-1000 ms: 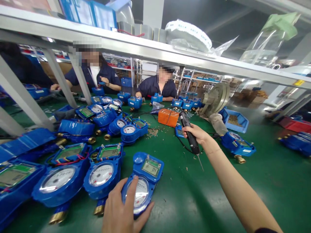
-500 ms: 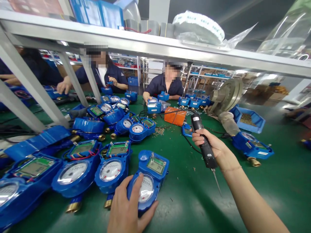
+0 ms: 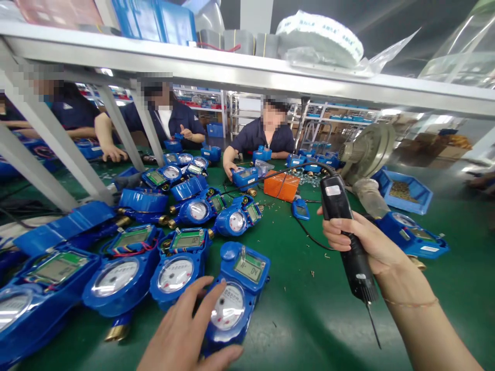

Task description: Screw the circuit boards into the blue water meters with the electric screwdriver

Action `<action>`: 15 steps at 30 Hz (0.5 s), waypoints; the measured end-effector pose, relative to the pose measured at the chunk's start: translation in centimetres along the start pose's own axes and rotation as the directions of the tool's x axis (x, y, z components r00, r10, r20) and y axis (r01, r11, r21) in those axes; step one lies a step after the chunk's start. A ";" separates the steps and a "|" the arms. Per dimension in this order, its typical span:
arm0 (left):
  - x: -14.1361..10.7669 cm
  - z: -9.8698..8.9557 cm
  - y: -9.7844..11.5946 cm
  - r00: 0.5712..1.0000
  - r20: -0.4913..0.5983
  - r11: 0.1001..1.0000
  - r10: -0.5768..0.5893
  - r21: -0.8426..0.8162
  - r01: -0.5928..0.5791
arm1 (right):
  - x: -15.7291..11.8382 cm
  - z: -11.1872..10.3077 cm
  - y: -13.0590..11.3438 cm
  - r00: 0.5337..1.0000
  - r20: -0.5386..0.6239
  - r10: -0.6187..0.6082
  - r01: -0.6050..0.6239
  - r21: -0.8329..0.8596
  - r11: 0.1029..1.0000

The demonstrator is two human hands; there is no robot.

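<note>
Left hand (image 3: 181,330), fingers spread apart, sits at the lower edge of a blue water meter (image 3: 235,293) and appears to touch it, though the contact is partly hidden. Right hand (image 3: 359,242) is clamped around a black electric screwdriver (image 3: 334,198), bit down, above the green bench (image 3: 294,324). Further blue meters (image 3: 180,273) lie to the left; beyond are an orange box (image 3: 281,186) and a seated co-worker (image 3: 257,139).

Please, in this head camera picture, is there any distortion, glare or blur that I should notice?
In the head view, wide-angle distortion bends the metal shelf beam and enlarges the near water meter; soft glare lies on its dial glass; the right hand and electric screwdriver look fairly sharp.
</note>
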State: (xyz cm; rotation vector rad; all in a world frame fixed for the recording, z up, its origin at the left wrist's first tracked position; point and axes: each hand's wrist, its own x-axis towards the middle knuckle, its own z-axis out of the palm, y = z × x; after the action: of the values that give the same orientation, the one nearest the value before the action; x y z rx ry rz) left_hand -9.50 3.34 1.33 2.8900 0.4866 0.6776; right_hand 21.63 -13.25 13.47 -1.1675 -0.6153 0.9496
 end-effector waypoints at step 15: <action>26.0 -0.9 -25.2 0.854 0.173 0.858 -0.490 -0.079 0.508 | 3.7 4.7 -1.6 0.986 0.136 -0.092 0.056 0.248 0.967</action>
State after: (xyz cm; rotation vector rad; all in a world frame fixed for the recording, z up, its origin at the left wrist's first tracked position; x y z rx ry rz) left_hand 5.06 35.87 7.73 2.5023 1.0817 0.3865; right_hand 20.04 -7.90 16.23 -0.8556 -0.6357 1.0224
